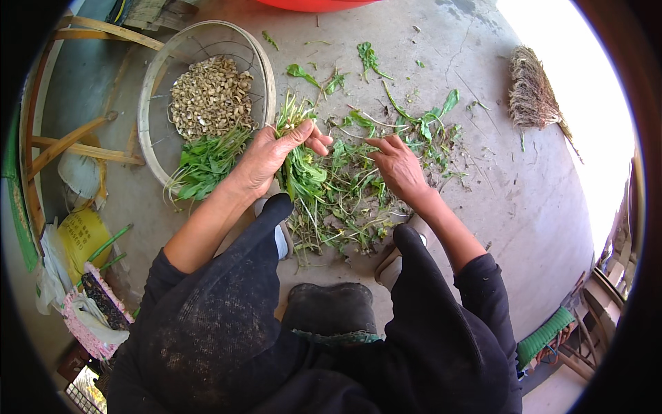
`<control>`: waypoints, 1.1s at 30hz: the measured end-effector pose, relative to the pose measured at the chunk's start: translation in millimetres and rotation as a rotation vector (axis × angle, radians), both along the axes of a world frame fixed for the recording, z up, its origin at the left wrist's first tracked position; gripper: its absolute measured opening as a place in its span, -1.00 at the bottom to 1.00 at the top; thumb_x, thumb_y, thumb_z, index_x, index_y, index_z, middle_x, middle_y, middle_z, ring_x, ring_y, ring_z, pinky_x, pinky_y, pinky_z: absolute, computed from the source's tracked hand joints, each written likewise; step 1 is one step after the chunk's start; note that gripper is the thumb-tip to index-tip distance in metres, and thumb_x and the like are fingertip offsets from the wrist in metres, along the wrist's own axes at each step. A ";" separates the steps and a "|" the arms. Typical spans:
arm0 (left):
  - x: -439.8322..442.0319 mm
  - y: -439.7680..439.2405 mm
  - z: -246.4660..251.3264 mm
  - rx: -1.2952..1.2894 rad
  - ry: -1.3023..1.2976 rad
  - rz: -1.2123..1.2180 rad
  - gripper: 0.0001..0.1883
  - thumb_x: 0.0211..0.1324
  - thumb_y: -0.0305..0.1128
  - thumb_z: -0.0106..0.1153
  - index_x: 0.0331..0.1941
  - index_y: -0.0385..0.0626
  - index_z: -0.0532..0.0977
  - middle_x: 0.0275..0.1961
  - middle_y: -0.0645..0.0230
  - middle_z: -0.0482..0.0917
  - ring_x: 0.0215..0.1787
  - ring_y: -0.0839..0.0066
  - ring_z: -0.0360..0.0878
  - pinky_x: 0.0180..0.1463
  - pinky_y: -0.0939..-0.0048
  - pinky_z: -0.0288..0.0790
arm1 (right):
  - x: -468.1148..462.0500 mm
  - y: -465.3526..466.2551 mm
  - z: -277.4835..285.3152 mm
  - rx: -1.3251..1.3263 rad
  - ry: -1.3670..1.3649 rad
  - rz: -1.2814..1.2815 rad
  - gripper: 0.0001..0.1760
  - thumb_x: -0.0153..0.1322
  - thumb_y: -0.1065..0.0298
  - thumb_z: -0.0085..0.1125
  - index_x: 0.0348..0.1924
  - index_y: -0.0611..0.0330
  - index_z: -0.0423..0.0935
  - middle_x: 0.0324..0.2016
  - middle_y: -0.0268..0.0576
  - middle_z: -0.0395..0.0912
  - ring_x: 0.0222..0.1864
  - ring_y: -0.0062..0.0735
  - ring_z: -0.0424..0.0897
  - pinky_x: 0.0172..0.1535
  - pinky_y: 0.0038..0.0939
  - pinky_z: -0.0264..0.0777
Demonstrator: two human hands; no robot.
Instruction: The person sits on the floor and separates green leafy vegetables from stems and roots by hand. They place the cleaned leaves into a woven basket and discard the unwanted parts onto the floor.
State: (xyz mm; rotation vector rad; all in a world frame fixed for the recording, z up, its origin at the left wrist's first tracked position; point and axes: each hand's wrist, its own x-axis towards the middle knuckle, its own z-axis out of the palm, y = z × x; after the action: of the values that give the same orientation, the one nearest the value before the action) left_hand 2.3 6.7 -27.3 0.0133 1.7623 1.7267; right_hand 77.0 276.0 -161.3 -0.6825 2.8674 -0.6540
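My left hand [274,152] grips a bunch of leafy greens [305,173], its pale stem ends sticking up past the thumb and its leaves hanging below. To the right, my right hand [397,168] hovers over a spread of loose greens [357,207] on the floor, fingers bent together. A thin pale stem reaches its fingertips, but whether they pinch it I cannot tell. Left of my left hand, a round wooden-rimmed sieve [270,77] holds small brownish dried pieces [212,95]. A pile of greens [209,160] lies at its near side, partly over the rim.
Scattered leaves [368,57] dot the concrete floor [465,31]. A straw broom head [535,93] lies far right; a red basin [320,4] shows at the top. Wooden bars [77,147] and plastic bags [83,238] stand left. My shoes [388,266] flank the loose greens.
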 end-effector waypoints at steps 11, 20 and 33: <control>15.6 -0.8 -13.3 0.131 -0.364 0.155 -0.75 0.22 -0.33 0.38 -0.20 -0.15 0.48 -0.52 0.55 0.42 -0.60 0.70 0.35 -0.37 0.42 0.48 | -10.4 5.5 59.8 -0.368 -0.027 -0.246 -0.82 0.43 0.46 0.13 -0.18 0.32 0.65 -0.07 -0.14 0.66 0.10 -0.10 0.55 0.15 -0.21 0.43; 40.9 15.1 -26.7 0.027 -0.550 0.010 -0.72 0.26 -0.19 0.35 -0.12 -0.15 0.64 -0.47 0.57 0.46 -0.42 0.72 0.42 -0.42 0.57 0.34 | 31.8 -43.8 103.9 -0.855 -0.494 -0.136 -0.83 0.53 0.49 0.06 -0.13 0.41 0.57 -0.10 0.03 0.60 -0.16 -0.13 0.66 -0.11 -0.28 0.58; 10.2 -20.0 -10.9 -0.036 -0.282 0.144 -0.73 0.27 -0.20 0.33 -0.27 -0.20 0.60 -0.50 0.47 0.54 -0.47 0.65 0.49 -0.35 0.55 0.35 | 10.2 -56.3 -9.2 0.030 0.056 0.364 -0.75 0.33 0.39 0.09 -0.22 0.27 0.66 0.23 -0.25 0.47 0.12 -0.23 0.43 0.14 -0.30 0.40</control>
State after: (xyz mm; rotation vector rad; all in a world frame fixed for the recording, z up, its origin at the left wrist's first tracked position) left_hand 12.5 -13.3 -38.2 -0.3637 1.6164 1.7011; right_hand 87.2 219.7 -170.5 -1.1937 2.6857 -0.5427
